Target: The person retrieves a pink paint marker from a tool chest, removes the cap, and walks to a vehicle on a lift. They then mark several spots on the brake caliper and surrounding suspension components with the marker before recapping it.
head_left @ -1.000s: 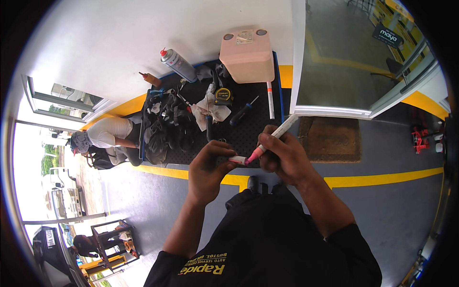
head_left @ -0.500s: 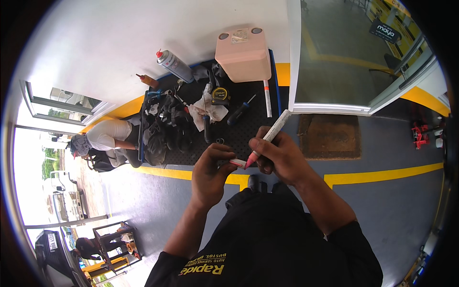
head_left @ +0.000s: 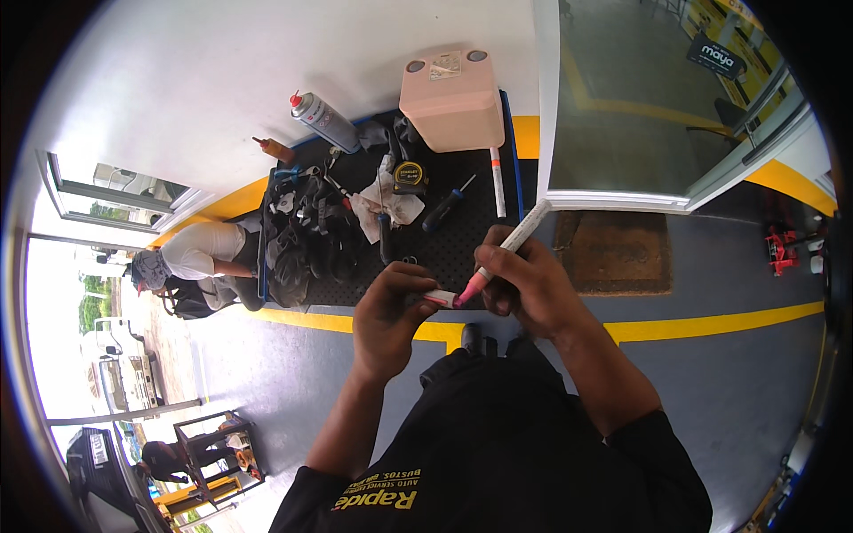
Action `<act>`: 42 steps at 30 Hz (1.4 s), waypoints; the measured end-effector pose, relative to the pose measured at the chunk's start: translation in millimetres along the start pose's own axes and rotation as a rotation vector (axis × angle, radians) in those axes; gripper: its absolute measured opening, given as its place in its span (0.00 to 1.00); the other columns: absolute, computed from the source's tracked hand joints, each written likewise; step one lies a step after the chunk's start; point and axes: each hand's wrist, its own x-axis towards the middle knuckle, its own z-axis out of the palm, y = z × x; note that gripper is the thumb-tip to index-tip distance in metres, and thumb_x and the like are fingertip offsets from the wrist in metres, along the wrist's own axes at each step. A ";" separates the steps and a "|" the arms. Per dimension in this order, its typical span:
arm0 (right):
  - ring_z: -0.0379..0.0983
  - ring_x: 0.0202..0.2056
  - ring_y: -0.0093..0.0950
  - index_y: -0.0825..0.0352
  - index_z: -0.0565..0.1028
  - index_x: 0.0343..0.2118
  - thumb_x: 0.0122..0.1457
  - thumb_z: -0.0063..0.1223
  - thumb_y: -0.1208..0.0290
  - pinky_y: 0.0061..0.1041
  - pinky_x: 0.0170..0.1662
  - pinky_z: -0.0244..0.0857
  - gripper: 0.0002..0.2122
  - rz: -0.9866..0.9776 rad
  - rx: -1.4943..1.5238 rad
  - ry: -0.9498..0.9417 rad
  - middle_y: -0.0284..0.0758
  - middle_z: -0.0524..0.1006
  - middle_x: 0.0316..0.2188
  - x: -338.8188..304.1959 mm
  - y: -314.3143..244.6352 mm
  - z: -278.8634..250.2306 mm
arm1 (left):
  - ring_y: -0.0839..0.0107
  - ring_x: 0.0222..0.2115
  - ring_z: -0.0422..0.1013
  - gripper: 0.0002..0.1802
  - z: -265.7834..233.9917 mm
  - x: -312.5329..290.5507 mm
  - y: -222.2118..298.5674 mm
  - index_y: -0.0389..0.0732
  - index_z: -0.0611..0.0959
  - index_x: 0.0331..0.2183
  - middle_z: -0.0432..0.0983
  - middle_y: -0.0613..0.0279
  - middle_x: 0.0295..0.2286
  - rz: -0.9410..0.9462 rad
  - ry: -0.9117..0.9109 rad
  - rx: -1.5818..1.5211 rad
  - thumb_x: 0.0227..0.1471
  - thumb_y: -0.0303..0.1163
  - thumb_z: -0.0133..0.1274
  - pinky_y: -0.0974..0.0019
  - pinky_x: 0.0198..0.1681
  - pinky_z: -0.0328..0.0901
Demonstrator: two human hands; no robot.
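My right hand (head_left: 529, 280) grips a white marker (head_left: 524, 229) with a pink end, slanting down toward my left hand. In my left hand (head_left: 386, 311), thumb and fingers pinch a short white piece (head_left: 438, 297) with a red stripe; it may be a cap, but I cannot tell for sure. The marker's pink tip meets or nearly meets the free end of that piece, where a dark pink spot shows. Both hands are raised just in front of the black-topped table (head_left: 449, 253).
On the table are a screwdriver (head_left: 450, 204), tape measure (head_left: 409, 178), crumpled cloth (head_left: 397, 206), second marker (head_left: 498, 183), spray can (head_left: 324, 123), pink box (head_left: 451, 102) and dark gloves (head_left: 298, 253). A person (head_left: 200, 253) bends at the left. A brown mat (head_left: 613, 253) lies right.
My right hand and the marker have shifted slightly up and right. The left hand has moved slightly left, still pinching the white piece. The table's things have stayed put.
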 end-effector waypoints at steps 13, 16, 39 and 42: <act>0.69 0.21 0.19 0.64 0.72 0.35 0.69 0.57 0.62 0.23 0.25 0.62 0.11 0.009 0.192 0.044 0.32 0.75 0.26 0.9 21.2 -22.3 | 0.73 0.43 0.77 0.14 -30.0 5.9 -103.8 0.35 0.84 0.42 0.82 0.59 0.40 -0.314 0.067 0.392 0.55 0.29 0.68 0.66 0.51 0.69; 0.73 0.24 0.21 0.63 0.72 0.41 0.68 0.60 0.63 0.23 0.28 0.66 0.10 0.035 0.272 0.128 0.34 0.78 0.28 0.2 34.1 -28.6 | 0.64 0.42 0.78 0.12 -29.2 3.4 -132.4 0.36 0.84 0.39 0.82 0.55 0.38 -0.241 0.110 0.586 0.53 0.29 0.67 0.62 0.49 0.69; 0.73 0.30 0.24 0.63 0.77 0.53 0.70 0.54 0.52 0.27 0.35 0.69 0.20 0.309 0.683 -0.253 0.36 0.80 0.36 10.5 146.5 25.1 | 0.65 0.53 0.72 0.19 -56.3 -68.6 -74.0 0.38 0.85 0.48 0.74 0.56 0.50 -0.071 0.035 -0.268 0.56 0.32 0.68 0.60 0.59 0.65; 0.73 0.31 0.22 0.60 0.73 0.58 0.69 0.54 0.49 0.26 0.36 0.69 0.23 0.339 0.710 -0.230 0.34 0.80 0.37 16.5 182.0 64.1 | 0.63 0.54 0.71 0.19 -94.9 -82.6 -72.4 0.38 0.86 0.47 0.74 0.55 0.50 -0.030 0.029 -0.252 0.54 0.32 0.69 0.58 0.59 0.65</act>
